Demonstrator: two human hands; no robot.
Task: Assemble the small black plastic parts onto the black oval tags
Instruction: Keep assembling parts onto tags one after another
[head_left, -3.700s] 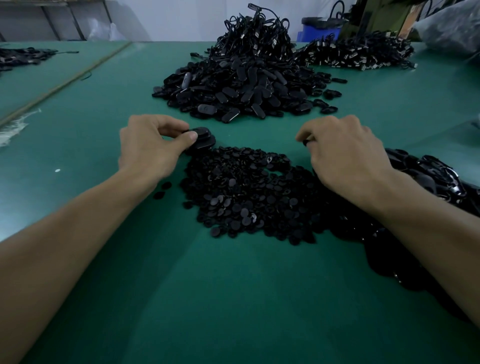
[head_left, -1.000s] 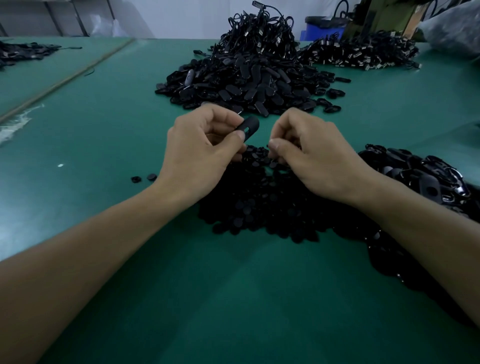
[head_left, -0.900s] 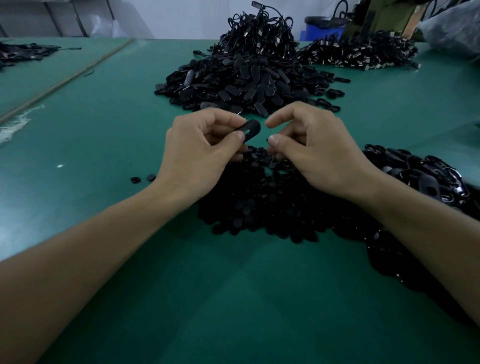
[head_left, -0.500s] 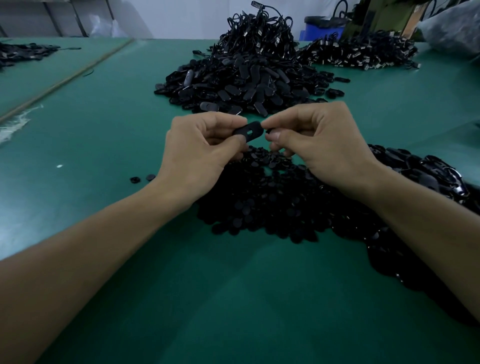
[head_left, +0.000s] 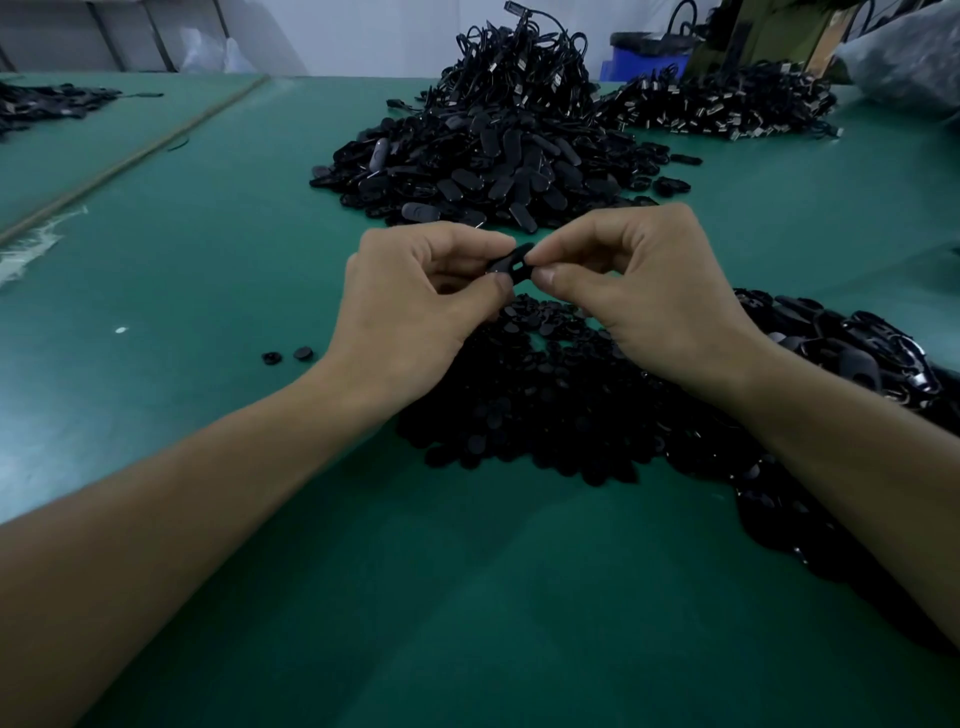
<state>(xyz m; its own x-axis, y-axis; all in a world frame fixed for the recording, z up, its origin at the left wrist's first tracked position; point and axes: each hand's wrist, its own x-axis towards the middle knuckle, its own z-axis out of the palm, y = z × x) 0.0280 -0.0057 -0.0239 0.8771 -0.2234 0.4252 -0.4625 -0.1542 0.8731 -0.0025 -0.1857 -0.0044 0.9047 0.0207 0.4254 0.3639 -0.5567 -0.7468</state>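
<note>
Black oval tag (head_left: 511, 265) sits just above the middle of the frame, held off the surface between both hands, its long axis slanting from lower left to upper right, slotted face toward the camera. The left hand (head_left: 415, 306) pinches its lower left end with thumb and forefinger; the right hand (head_left: 639, 291) pinches the upper right end likewise. Whether a small part lies under those fingertips cannot be told. Below the hands, small black parts (head_left: 545, 405) are heaped on the green table (head_left: 234, 270). Higher up lie a mound of tags (head_left: 483, 171) and tangled cords (head_left: 519, 57), with a blue bin (head_left: 639, 60) at upper right
</note>
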